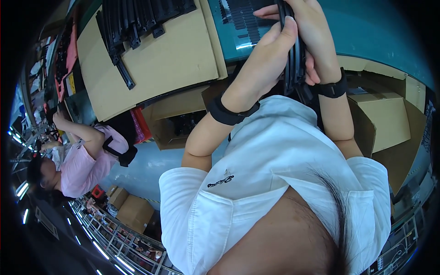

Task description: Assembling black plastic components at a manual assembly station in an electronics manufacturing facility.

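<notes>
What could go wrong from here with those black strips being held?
The bundled black strips are several long pieces held between the left grip and right grip; one might slide out if either eases.
The bundle's lower end reaches past the edge of the teal table, so a dropped piece could miss it.
On the cardboard, one jutting strip could get knocked.

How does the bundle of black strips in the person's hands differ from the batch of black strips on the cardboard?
Support: the held bundle is gripped between the left hand and right hand; the batch lies on the cardboard.
Arrangement: the held bundle is compact, its strips nearly parallel; the batch spreads out with uneven ends.
Amount: the batch shows more strips than the held bundle.
Shared: both consist of long, narrow black pieces.
</notes>
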Available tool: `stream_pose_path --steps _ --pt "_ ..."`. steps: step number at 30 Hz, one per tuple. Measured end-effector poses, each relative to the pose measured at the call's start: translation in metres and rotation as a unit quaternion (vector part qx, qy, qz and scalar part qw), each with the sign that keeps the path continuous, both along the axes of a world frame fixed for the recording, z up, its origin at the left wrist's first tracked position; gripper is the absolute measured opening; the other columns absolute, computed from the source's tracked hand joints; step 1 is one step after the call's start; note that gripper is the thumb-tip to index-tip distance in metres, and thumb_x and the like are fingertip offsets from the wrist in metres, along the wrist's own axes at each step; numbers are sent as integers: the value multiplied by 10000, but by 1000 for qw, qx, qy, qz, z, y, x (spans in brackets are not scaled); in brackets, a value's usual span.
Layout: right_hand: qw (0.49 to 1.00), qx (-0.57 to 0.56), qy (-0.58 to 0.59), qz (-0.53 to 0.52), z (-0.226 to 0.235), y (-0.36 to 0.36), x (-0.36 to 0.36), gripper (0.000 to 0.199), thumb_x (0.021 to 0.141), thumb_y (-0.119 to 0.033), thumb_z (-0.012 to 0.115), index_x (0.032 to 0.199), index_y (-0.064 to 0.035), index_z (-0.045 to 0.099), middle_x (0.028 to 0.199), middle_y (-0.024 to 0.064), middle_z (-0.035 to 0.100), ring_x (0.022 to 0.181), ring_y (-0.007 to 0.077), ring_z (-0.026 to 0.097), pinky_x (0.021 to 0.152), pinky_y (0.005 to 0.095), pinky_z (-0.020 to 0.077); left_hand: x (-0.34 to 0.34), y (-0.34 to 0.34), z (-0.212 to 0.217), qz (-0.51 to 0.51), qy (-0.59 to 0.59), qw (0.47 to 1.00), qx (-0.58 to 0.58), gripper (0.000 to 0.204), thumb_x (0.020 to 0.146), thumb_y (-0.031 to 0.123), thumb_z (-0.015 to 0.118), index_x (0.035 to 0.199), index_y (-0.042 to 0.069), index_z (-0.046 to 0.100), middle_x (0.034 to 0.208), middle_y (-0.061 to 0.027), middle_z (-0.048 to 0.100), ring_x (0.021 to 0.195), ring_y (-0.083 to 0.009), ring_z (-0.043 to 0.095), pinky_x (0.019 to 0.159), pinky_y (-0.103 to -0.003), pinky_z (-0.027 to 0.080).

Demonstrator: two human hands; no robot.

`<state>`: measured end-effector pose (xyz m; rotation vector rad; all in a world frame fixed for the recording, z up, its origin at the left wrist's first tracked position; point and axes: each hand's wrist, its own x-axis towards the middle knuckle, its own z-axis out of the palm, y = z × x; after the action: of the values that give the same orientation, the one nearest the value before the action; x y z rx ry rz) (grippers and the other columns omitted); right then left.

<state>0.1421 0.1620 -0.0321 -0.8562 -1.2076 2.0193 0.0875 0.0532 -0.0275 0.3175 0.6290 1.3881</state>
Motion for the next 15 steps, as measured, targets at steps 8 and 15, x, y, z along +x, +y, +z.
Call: stream_pose_path --steps 8,15 --pt "999 22 -26 20 -16 12 6 313 1032 -152 545 1279 11 443 827 91 609 665 208 666 702 340 602 10 -4 6 36 133 990 -40 419 1097 435 472 1003 31 531 791 -95 627 613 -223 657 518 -306 511" --pt "998 32 45 -24 -3 8 10 278 1051 -200 533 1237 -3 469 806 77 606 630 173 634 741 368 616 11 -10 3 -8 94 993 -71 236 989 191 686 999 22 521 739 -59 601 569 -153 613 475 -273 469"
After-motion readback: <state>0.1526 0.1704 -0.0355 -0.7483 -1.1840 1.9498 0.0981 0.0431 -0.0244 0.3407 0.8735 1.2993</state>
